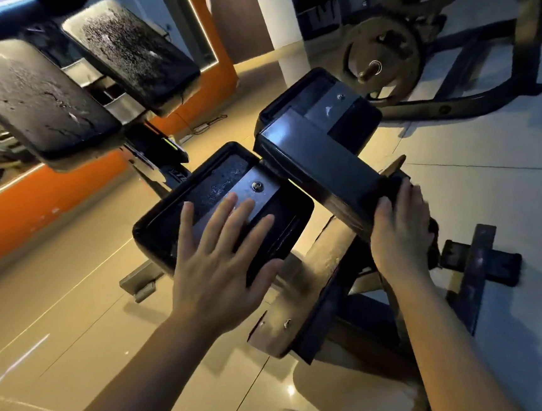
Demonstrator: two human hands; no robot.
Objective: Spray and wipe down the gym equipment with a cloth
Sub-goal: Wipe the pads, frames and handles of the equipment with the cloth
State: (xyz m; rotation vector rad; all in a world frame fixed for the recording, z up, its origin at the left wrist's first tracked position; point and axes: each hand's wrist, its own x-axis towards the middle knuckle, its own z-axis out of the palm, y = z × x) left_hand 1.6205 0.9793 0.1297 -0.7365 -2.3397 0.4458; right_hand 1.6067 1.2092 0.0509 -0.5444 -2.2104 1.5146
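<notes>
A person's left hand [217,259] lies flat, fingers spread, on a black pad's underside [220,206] while the right hand [401,233] grips the machine's dark metal arm [322,164].

one head-worn wide-angle view looks forward and steeply down, close over the left hand [218,269] and right hand [402,239], with the machine's pads [220,206] just beyond them and floor tiles [60,322] below.
</notes>
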